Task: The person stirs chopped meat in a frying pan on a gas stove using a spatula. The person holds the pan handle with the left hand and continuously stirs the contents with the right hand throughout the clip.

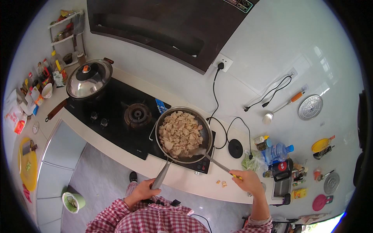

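A frying pan (208, 137) full of sliced, pale cooked meat (180, 132) rests over the right end of the cooktop. My left hand (142, 190) is wrapped around the pan's grey handle (161, 175). In my right hand (247, 181) is a metal cooking spatula (219, 165), gripped near its yellow-banded end. The spatula's blade looks blurred and dips into the meat at the pan's lower right edge. Some small yellowish pieces (223, 183) lie on the white counter below the spatula.
A lidded wok (89, 78) occupies the left of the black gas cooktop (116, 116), its wooden handle (56, 110) jutting over the counter edge. Overhead hangs a dark range hood (154, 26). Right of the pan are a power cord (216, 93) and a water jug (276, 153). A bin (73, 202) stands on the floor.
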`<state>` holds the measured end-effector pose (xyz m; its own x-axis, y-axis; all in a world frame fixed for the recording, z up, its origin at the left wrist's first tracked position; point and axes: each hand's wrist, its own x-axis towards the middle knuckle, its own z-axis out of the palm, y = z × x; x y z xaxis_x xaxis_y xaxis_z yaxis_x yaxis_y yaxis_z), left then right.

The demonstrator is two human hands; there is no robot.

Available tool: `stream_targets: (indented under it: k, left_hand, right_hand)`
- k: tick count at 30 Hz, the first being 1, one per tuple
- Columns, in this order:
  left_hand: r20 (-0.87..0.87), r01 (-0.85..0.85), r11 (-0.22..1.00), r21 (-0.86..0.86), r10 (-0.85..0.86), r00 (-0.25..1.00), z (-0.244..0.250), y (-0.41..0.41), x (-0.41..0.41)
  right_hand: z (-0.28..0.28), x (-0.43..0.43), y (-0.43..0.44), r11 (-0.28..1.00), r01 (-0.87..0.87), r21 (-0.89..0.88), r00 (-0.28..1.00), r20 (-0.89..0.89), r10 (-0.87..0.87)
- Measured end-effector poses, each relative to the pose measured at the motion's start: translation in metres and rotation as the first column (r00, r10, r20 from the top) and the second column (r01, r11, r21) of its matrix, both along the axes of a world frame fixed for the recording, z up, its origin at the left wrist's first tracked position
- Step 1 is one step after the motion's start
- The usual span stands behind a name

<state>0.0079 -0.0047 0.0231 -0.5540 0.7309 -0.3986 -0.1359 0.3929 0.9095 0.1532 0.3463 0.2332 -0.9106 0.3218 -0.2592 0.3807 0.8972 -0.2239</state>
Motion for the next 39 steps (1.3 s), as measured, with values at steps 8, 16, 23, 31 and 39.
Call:
stream_targets:
  k: [8,16,23,31,39]
  left_hand:
    - [-0.006,0.007,0.999,0.031,-0.007,1.000,0.000,0.000,-0.001]
    - [-0.007,-0.011,1.000,0.020,0.011,1.000,0.003,-0.001,-0.001]
    - [0.023,-0.020,1.000,-0.003,0.020,1.000,0.012,0.000,0.000]
    - [0.063,-0.012,1.000,0.025,0.010,0.998,-0.005,0.000,0.001]
    - [0.010,-0.003,1.000,0.001,0.003,1.000,0.000,0.002,0.001]
  right_hand:
    - [-0.089,-0.014,-0.018,0.978,0.055,-0.202,0.995,-0.074,-0.071]
    - [-0.098,-0.042,-0.028,0.958,0.083,-0.273,0.974,-0.180,-0.136]
    - [-0.086,-0.043,-0.028,0.862,0.257,-0.437,0.934,-0.117,-0.338]
    - [-0.131,-0.094,-0.026,0.989,0.087,-0.116,0.978,-0.179,-0.107]
    - [-0.066,-0.057,-0.017,0.996,-0.013,0.090,0.999,0.043,0.009]
